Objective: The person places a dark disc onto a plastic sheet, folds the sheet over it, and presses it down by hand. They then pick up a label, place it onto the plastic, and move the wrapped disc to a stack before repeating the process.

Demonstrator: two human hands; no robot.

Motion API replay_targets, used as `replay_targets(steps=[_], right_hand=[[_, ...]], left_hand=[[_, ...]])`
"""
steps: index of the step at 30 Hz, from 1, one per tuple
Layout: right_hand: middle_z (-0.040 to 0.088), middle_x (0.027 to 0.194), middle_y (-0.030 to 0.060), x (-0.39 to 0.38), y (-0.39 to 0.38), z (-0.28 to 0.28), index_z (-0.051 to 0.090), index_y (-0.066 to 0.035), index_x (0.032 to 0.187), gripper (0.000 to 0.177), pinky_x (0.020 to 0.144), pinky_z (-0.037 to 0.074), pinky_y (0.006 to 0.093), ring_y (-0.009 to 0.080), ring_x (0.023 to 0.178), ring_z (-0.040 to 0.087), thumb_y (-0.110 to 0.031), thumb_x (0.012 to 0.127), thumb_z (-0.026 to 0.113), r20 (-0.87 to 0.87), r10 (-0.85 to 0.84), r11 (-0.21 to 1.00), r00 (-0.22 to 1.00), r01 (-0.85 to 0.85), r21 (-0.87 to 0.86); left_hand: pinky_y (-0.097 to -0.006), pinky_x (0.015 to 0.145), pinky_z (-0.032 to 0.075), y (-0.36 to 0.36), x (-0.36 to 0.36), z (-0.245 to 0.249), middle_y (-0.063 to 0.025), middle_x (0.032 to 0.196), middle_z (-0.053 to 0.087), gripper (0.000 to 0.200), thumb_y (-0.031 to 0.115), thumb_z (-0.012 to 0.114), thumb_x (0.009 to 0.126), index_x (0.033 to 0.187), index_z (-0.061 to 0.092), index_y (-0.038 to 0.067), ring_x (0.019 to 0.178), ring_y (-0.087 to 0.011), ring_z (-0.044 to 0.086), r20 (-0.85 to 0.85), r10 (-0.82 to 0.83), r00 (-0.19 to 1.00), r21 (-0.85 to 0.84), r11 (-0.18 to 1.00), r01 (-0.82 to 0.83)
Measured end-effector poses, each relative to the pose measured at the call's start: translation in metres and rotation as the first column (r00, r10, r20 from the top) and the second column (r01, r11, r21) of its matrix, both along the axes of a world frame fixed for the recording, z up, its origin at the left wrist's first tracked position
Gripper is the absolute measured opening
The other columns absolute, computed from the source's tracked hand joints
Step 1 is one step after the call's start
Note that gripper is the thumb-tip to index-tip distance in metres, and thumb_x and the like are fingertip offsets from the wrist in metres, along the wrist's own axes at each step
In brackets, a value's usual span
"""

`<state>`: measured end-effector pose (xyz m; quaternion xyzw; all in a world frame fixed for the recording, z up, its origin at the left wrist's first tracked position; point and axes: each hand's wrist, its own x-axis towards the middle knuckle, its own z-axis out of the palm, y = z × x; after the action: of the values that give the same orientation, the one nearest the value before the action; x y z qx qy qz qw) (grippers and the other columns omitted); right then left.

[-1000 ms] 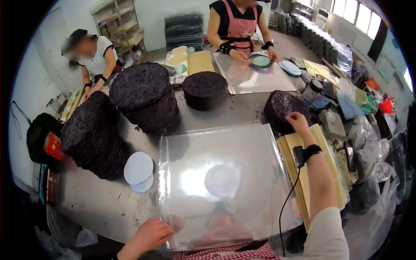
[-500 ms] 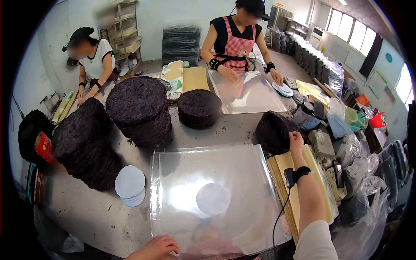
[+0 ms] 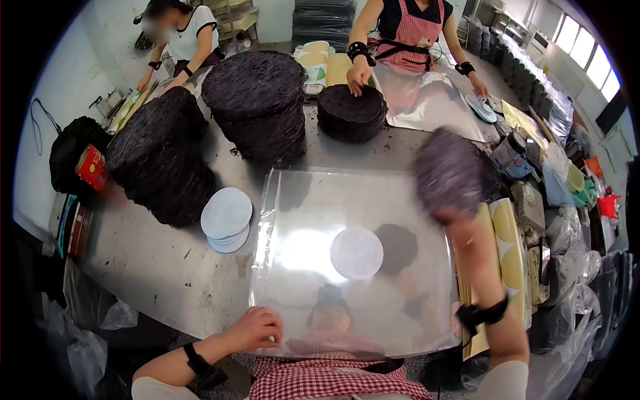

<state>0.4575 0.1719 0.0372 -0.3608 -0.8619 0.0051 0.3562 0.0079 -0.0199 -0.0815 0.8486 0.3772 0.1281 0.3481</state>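
A thin dark disc, which looks like a round of dried seaweed (image 3: 448, 170), is pinched at its near edge by my right hand (image 3: 461, 230). Both are smeared by motion above the right side of a clear plastic sheet (image 3: 300, 307). On that sheet lies a white paper circle (image 3: 357, 253). My left hand (image 3: 257, 328) rests at the sheet's near left corner, its fingers loosely curled and apart, holding nothing. More white circles (image 3: 227, 212) are piled left of the sheet. Part of the dark stack behind my right hand is hidden.
Tall stacks of dark discs (image 3: 253, 107) and a leaning stack (image 3: 160, 160) stand at the left. Across the table, a co-worker touches a short stack (image 3: 352, 117). Yellow patterned sheets (image 3: 505, 247), a jar (image 3: 510, 147) and plastic bags (image 3: 567, 247) crowd the right.
My right hand has lifted a dark disc off the stack at the right and swung it toward the plastic sheet. The co-worker's hand has reached the short stack. My view has tilted down.
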Motion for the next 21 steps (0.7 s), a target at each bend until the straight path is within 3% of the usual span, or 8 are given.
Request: replay_targets(steps=[1, 2, 7, 12, 15, 17, 19, 21], right_hand=[[0.068, 0.109, 0.0160, -0.032, -0.024, -0.017, 0.066, -0.005, 0.098, 0.018, 0.080, 0.053, 0.0407, 0.0306, 0.100, 0.066, -0.008, 0.082, 0.060, 0.091, 0.270, 0.954, 0.959, -0.254, -0.158], [0.067, 0.113, 0.0148, -0.056, -0.037, -0.045, 0.066, -0.005, 0.099, 0.021, 0.076, 0.055, 0.0389, 0.0315, 0.096, 0.067, -0.009, 0.079, 0.062, 0.014, 0.389, 0.921, 0.921, -0.388, -0.036], [0.067, 0.106, 0.0098, -0.101, -0.073, -0.107, 0.065, -0.009, 0.102, 0.029, 0.076, 0.056, 0.0360, 0.0268, 0.091, 0.068, -0.020, 0.077, 0.072, 0.037, 0.331, 0.910, 0.943, -0.309, -0.278], [0.060, 0.121, 0.0126, -0.085, -0.048, -0.080, 0.067, -0.008, 0.094, 0.022, 0.097, 0.043, 0.0450, 0.0352, 0.116, 0.052, -0.021, 0.078, 0.074, -0.301, 0.036, 0.788, 0.953, -0.212, -0.577], [0.059, 0.124, 0.0115, -0.088, -0.043, -0.095, 0.069, -0.008, 0.084, 0.019, 0.094, 0.044, 0.0438, 0.0342, 0.116, 0.051, -0.023, 0.075, 0.076, 0.148, 0.098, 0.901, 0.984, -0.025, -0.432], [0.060, 0.121, 0.0101, -0.089, -0.037, -0.112, 0.068, -0.008, 0.079, 0.017, 0.093, 0.044, 0.0441, 0.0317, 0.111, 0.053, -0.022, 0.075, 0.076, 0.092, 0.015, 0.876, 0.996, 0.031, -0.481], [0.060, 0.119, 0.0099, -0.090, -0.034, -0.122, 0.068, -0.008, 0.080, 0.017, 0.092, 0.044, 0.0444, 0.0306, 0.110, 0.054, -0.022, 0.075, 0.076, 0.028, -0.065, 0.840, 0.997, 0.070, -0.538], [0.060, 0.118, 0.0094, -0.093, -0.034, -0.132, 0.067, -0.008, 0.078, 0.016, 0.092, 0.044, 0.0437, 0.0303, 0.108, 0.054, -0.021, 0.077, 0.076, -0.018, -0.086, 0.864, 0.996, 0.066, -0.498]], left_hand=[[-0.0389, 0.093, 0.039, 0.000, -0.002, -0.004, 0.0074, 0.096, 0.063, 0.017, 0.031, 0.076, 0.080, 0.090, 0.069, 0.020, 0.106, -0.0169, 0.054, 0.006, -0.011, 1.000, -0.008, 1.000, 0.011], [-0.0388, 0.091, 0.041, 0.002, -0.003, -0.002, 0.0067, 0.095, 0.063, 0.016, 0.031, 0.074, 0.081, 0.090, 0.069, 0.019, 0.105, -0.0177, 0.055, -0.005, -0.026, 1.000, 0.003, 1.000, 0.026], [-0.0391, 0.076, 0.050, 0.019, 0.001, 0.023, -0.0010, 0.093, 0.066, 0.020, 0.033, 0.064, 0.089, 0.090, 0.068, 0.013, 0.092, -0.0247, 0.062, -0.113, -0.072, 0.991, -0.203, 0.978, 0.048], [-0.0421, 0.071, 0.051, 0.110, 0.077, 0.059, -0.0121, 0.087, 0.065, 0.019, 0.026, 0.060, 0.090, 0.091, 0.065, 0.008, 0.081, -0.0342, 0.064, -0.059, 0.400, 0.915, 0.123, 0.912, -0.391], [-0.0424, 0.074, 0.049, 0.174, 0.139, -0.005, -0.0116, 0.087, 0.061, 0.009, 0.016, 0.061, 0.087, 0.088, 0.063, 0.006, 0.086, -0.0330, 0.060, 0.108, 0.224, 0.969, 0.416, 0.875, -0.249], [-0.0410, 0.085, 0.050, 0.166, 0.169, 0.014, -0.0135, 0.103, 0.062, 0.021, 0.016, 0.064, 0.086, 0.103, 0.064, 0.003, 0.101, -0.0334, 0.060, 0.371, 0.255, 0.893, 0.354, 0.850, -0.390], [-0.0427, 0.097, 0.046, 0.147, 0.174, 0.047, -0.0181, 0.122, 0.058, 0.036, 0.015, 0.059, 0.090, 0.121, 0.058, -0.002, 0.117, -0.0341, 0.056, 0.404, 0.472, 0.784, 0.500, 0.603, -0.621], [-0.0453, 0.103, 0.041, 0.118, 0.180, 0.015, -0.0193, 0.133, 0.052, 0.044, 0.015, 0.059, 0.090, 0.130, 0.052, -0.002, 0.125, -0.0360, 0.049, 0.014, 0.615, 0.788, 0.576, 0.640, -0.509]])
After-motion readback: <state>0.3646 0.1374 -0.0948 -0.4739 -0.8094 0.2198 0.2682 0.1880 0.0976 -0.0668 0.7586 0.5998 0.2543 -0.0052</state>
